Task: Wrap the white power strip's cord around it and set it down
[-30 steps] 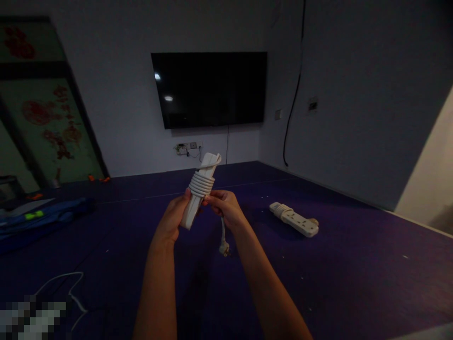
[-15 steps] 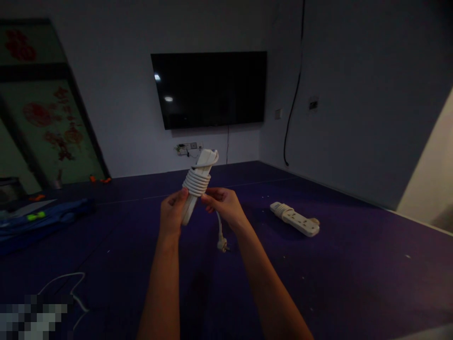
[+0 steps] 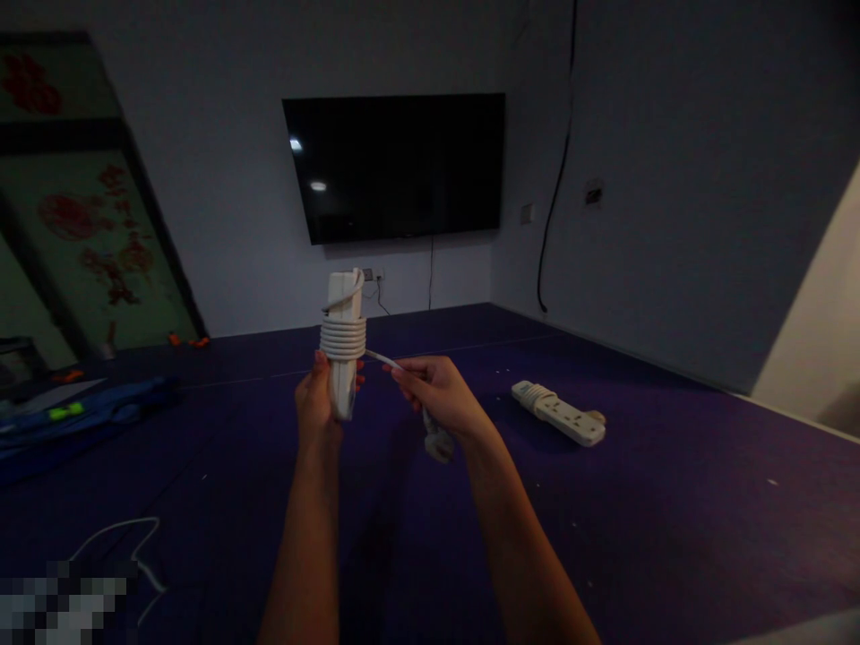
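Observation:
My left hand (image 3: pixel 321 403) is closed round the lower end of a white power strip (image 3: pixel 343 345), held upright in front of me, with its cord wound in several coils around the middle. My right hand (image 3: pixel 440 394) is closed on the free end of that cord (image 3: pixel 386 360), which runs taut from the coils to my fingers. The plug (image 3: pixel 438 443) hangs just below my right hand.
A second white power strip (image 3: pixel 559 414), cord wrapped at one end, lies on the dark purple floor (image 3: pixel 672 502) to the right. A loose white cable (image 3: pixel 114 537) lies at lower left, a blue item (image 3: pixel 87 412) further left. A dark television (image 3: pixel 396 166) hangs on the wall.
The strip has swung from tilted right to upright and shifted left. My right hand has pulled the cord end out to the right, taut, and the plug has risen close under it.

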### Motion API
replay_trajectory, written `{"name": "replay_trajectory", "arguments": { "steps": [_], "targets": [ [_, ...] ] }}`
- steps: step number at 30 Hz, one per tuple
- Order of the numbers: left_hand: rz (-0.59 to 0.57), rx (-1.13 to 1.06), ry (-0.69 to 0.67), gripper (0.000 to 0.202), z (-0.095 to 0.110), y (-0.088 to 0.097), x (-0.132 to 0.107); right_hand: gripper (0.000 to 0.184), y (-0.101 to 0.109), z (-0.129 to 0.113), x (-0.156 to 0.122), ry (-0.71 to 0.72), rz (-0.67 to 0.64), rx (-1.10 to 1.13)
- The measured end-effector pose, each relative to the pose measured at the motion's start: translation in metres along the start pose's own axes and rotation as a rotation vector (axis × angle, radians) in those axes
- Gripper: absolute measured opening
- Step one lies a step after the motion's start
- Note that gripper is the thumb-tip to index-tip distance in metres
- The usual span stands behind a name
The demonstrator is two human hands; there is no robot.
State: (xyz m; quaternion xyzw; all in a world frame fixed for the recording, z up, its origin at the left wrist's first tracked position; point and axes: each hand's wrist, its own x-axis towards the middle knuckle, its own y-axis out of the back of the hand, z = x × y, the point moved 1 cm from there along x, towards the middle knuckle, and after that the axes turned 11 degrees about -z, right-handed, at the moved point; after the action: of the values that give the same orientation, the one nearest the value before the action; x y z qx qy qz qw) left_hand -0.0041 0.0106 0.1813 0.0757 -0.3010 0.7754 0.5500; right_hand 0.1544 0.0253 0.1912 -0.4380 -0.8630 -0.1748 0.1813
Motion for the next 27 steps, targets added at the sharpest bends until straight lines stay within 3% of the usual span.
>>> {"name": "replay_trajectory", "arguments": {
  "steps": [6, 15, 21, 24, 27],
  "targets": [
    [0.076, 0.118, -0.094, 0.060, -0.006, -0.007, -0.005, 0.031, -0.014, -0.005, 0.000, 0.068, 0.017, -0.090],
    [0.222, 0.480, -0.443, 0.052, -0.014, -0.004, -0.006, 0.026, -0.032, -0.001, 0.003, 0.141, -0.016, -0.189],
    [0.358, 0.866, -0.703, 0.053, -0.019, 0.002, -0.014, 0.045, -0.040, 0.008, 0.007, 0.064, 0.132, -0.153],
    [0.348, 0.978, -0.823, 0.047, -0.023, 0.000, -0.017, 0.049, -0.039, 0.010, 0.007, 0.009, 0.223, -0.122],
    [0.257, 0.985, -0.828, 0.044, -0.020, -0.005, -0.017, 0.050, -0.031, 0.009, 0.007, -0.007, 0.267, -0.060]
  ]
}}
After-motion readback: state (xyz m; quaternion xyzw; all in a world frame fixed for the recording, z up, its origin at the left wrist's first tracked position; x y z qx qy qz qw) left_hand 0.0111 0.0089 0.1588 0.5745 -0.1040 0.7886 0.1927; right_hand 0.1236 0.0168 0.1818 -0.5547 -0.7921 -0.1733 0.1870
